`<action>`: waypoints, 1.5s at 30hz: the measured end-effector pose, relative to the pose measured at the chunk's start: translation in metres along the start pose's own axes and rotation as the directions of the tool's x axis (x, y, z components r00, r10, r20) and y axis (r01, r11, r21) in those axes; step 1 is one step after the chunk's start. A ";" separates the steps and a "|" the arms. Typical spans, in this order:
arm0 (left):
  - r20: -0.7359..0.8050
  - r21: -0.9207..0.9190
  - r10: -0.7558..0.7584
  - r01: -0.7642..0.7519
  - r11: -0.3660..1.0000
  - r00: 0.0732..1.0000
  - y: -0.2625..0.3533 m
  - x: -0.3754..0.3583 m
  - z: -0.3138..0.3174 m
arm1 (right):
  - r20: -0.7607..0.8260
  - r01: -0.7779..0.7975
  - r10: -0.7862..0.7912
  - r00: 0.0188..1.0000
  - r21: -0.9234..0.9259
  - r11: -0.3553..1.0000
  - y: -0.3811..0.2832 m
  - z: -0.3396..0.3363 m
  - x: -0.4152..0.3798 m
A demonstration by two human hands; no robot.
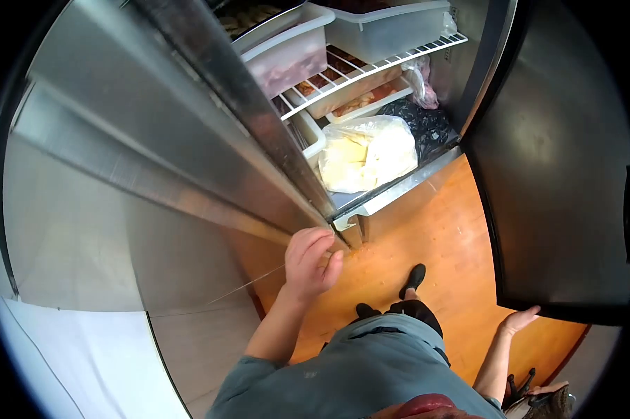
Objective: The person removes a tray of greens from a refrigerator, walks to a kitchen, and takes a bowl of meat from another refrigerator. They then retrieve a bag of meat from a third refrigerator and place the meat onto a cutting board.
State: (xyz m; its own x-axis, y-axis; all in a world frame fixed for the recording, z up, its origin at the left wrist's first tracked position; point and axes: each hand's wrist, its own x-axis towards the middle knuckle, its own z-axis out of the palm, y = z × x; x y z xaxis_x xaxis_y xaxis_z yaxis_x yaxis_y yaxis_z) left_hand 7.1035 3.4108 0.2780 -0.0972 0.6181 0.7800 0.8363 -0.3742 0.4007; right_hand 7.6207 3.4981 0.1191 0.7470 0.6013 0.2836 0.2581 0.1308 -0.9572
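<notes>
My left hand (pixel 310 264) is raised in front of the refrigerator's lower edge, fingers loosely bent and thumb apart, with nothing in it. My right hand (pixel 519 320) is at the bottom edge of the dark refrigerator door (pixel 559 160), its fingers hooked on that edge. The door stands swung out to the right. Inside the refrigerator, a clear plastic bag (pixel 368 155) of pale yellow pieces lies at the bottom, beside a black plastic bag (pixel 421 127). A tub (pixel 371 103) with reddish-orange food sits behind them.
Above is a white wire shelf (pixel 381 68) bearing a tub of pinkish meat (pixel 287 59) and a translucent bin (pixel 391 31). A steel panel (pixel 154 119) stands close on the left. Wooden-looking floor (pixel 461 244) spreads below. A white surface (pixel 84 356) is at lower left.
</notes>
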 end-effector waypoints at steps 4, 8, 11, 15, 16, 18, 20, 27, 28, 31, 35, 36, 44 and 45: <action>-0.027 0.249 0.119 -0.108 0.962 0.993 0.008 0.031 -0.005 | -0.067 -0.700 0.872 0.485 -0.627 0.341 0.058 0.016 -0.083; -0.009 0.601 0.175 -0.135 0.788 0.984 0.015 0.052 -0.007 | 0.601 -0.191 0.695 0.394 -0.686 0.702 0.107 0.078 -0.120; -0.067 0.843 0.301 -0.107 0.526 0.951 0.008 0.086 0.006 | 0.797 0.007 0.464 0.387 -0.506 0.863 0.096 0.188 -0.089; -0.147 0.963 0.373 0.048 0.264 0.916 -0.013 0.128 0.028 | 0.930 0.107 0.136 0.341 -0.182 0.977 0.044 0.329 -0.034; -0.141 0.983 0.354 0.088 0.161 0.925 -0.017 0.128 0.032 | 0.940 0.126 0.066 0.336 -0.115 0.985 0.031 0.358 -0.024; -0.176 0.980 0.336 0.133 0.145 0.925 -0.017 0.127 0.032 | 0.943 0.066 -0.025 0.331 0.003 0.998 -0.002 0.403 -0.012; -0.183 0.981 0.336 0.150 0.121 0.924 -0.022 0.126 0.034 | 0.940 0.132 -0.140 0.310 0.104 0.986 -0.047 0.429 -0.004; -0.164 0.986 0.302 0.149 0.073 0.939 -0.019 0.129 0.036 | 0.841 0.108 -0.314 0.441 0.297 0.949 -0.138 0.486 0.016; -0.213 0.973 0.343 0.168 0.155 0.915 -0.025 0.129 0.038 | 0.849 0.164 -0.311 0.426 0.266 0.950 -0.141 0.493 0.022; -0.196 0.980 0.329 0.179 0.082 0.924 -0.023 0.128 0.037 | 0.901 0.325 -0.240 0.362 0.119 0.938 -0.115 0.527 0.023; -0.198 0.980 0.334 0.182 0.077 0.922 -0.026 0.128 0.037 | 0.897 0.459 -0.287 0.335 0.110 0.881 -0.137 0.558 0.016; -0.196 0.981 0.324 0.182 0.074 0.925 -0.025 0.127 0.036 | 0.895 0.480 -0.296 0.334 0.109 0.870 -0.147 0.567 0.015; -0.224 0.975 0.286 0.215 0.063 0.932 -0.026 0.123 0.034 | 0.968 0.833 -0.184 0.173 -0.044 0.552 -0.155 0.646 0.008; -0.227 0.974 0.279 0.217 0.066 0.933 -0.027 0.122 0.033 | 0.940 0.846 -0.286 0.187 -0.006 0.534 -0.137 0.662 0.005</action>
State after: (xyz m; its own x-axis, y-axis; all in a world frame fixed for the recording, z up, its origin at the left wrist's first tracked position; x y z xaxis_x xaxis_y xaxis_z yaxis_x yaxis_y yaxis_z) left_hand 7.0864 3.5189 0.3466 0.0201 0.3155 0.9487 0.5594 0.7830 -0.2722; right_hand 7.1836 4.0056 0.2136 -0.5100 0.8157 0.2730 0.7730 0.5739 -0.2705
